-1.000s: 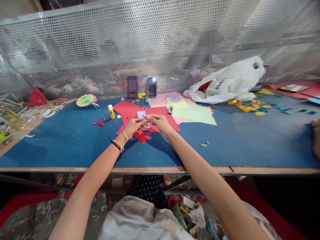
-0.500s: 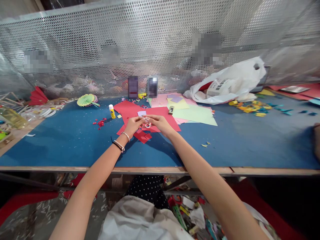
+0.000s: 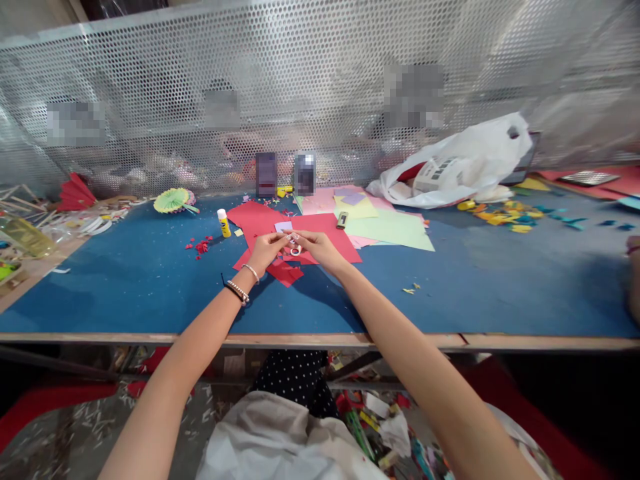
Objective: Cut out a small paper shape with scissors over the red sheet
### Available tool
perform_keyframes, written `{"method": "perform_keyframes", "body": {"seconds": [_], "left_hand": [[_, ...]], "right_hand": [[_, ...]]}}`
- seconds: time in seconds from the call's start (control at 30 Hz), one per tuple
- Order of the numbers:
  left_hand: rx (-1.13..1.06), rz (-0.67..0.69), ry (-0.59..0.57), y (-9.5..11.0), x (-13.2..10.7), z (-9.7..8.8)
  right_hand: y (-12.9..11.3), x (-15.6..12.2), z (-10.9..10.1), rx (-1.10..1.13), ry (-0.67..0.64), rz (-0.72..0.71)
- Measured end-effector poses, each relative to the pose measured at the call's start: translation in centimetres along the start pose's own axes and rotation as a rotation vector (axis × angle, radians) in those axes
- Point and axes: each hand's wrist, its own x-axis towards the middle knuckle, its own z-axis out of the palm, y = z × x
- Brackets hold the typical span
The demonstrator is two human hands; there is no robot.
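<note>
**Head view: hands meet over red paper**

Nearest: grey cloth (image 3: pixel 280 440) on the lap, below the table (image 3: pixel 150 293). Left hand (image 3: pixel 265 252), bracelets at the wrist, and right hand (image 3: pixel 320 248) meet fingertip to fingertip. Both are pinched tight just above a small white ring (image 3: pixel 296 251); what they pinch is too small to tell. The white ring shows against red paper (image 3: pixel 325 230), mid-table. Beyond: glue stick (image 3: pixel 223 223), green sheets (image 3: pixel 390 230), white bag (image 3: pixel 465 167), mesh (image 3: pixel 300 80).

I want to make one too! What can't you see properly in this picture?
Head view only:
- Tiny piece pinched by left hand and right hand: too small, fingers cover it.
- Two upright items: blurred out.
- White bag: hides most of its contents.
- Another person's hand: cut off by right edge.
- Behind the mesh screen: hazy.
</note>
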Motion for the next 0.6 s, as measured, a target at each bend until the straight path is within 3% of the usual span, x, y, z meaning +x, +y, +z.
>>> {"method": "perform_keyframes", "body": {"seconds": [0.6], "left_hand": [[0.121, 0.050, -0.020, 0.78, -0.52, 0.43]], "right_hand": [[-0.22, 0.09, 0.20, 0.245, 0.132, 0.155]]}}
